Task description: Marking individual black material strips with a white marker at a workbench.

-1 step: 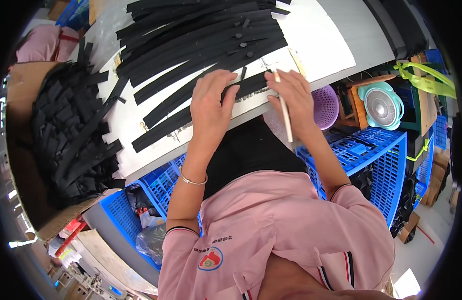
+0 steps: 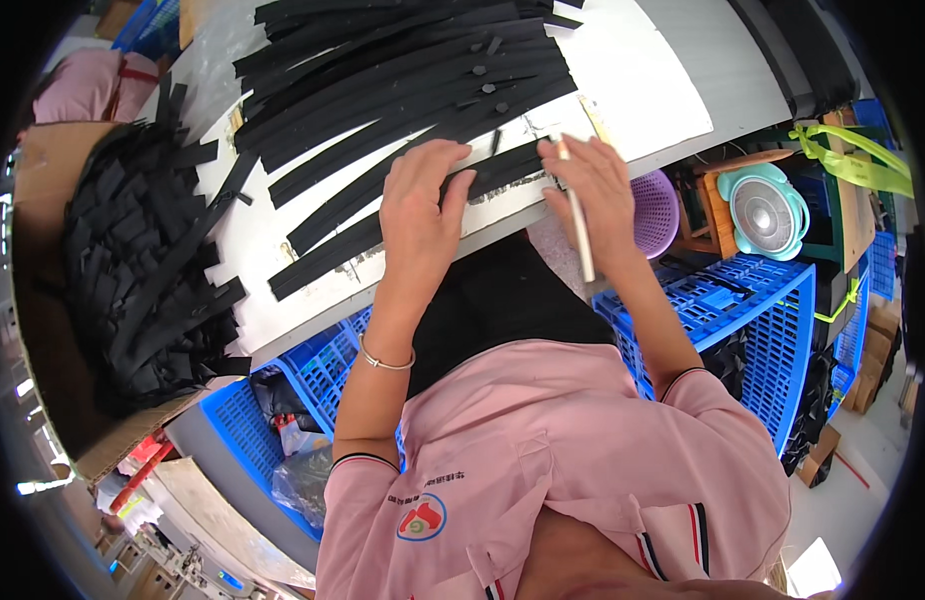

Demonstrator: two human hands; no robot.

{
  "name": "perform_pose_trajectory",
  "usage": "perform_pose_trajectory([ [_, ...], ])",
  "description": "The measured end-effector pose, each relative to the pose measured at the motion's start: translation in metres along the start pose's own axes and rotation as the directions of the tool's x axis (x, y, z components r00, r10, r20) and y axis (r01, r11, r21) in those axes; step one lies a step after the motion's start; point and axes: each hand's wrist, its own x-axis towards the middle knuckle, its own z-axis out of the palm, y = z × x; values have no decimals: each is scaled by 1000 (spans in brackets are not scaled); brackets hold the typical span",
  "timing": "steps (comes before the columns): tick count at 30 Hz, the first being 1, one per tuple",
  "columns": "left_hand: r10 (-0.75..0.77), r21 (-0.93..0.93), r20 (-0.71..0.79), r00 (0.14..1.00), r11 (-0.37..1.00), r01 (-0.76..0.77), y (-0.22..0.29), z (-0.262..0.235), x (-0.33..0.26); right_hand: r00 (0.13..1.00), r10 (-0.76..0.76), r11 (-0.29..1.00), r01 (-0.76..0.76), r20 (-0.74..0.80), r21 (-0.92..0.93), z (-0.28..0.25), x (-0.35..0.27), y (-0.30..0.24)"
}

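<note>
Two hands work one black strip (image 2: 503, 170) at the near edge of the white tabletop (image 2: 663, 90). Left hand (image 2: 423, 205) lies flat on the strip, fingers spread, pressing it down; nothing gripped. Right hand (image 2: 593, 195) grip is closed around a thin pale stick tool (image 2: 575, 215), tip at the strip's right end, shaft running back over the hand. Exact kind of tool too small to tell.

Many more black strips (image 2: 403, 80) lie fanned across the tabletop behind, touching and overlapping. A heap of short black pieces (image 2: 143, 270) fills a cardboard box (image 2: 43, 170) at left. Blue crates (image 2: 763, 310) sit under the tabletop, with a purple basket (image 2: 658, 210) and a teal fan (image 2: 768, 215) at right.

Step, as judged: strip pinned, tool working at its end, mid-step. Next move seems to call for steady left-hand pressure so the strip does not slide, and a controlled tool tip kept on the strip's edge.
</note>
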Motion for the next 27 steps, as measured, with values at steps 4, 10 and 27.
perform_pose_trajectory([
  [4, 44, 155, -84, 995, 987, -30, -14, -12, -11, 997, 76, 988, -77, -16, -134, -14, 3, 26],
  [10, -5, 363, -197, 980, 929, 77, -20, -39, -62, 993, 107, 990, -110, -50, -82, -11, 0, 34],
  [27, -75, 458, -271, 960, 867, 198, -49, -74, -124, 951, 298, 950, -303, -77, -72, -10, 10, 6],
])
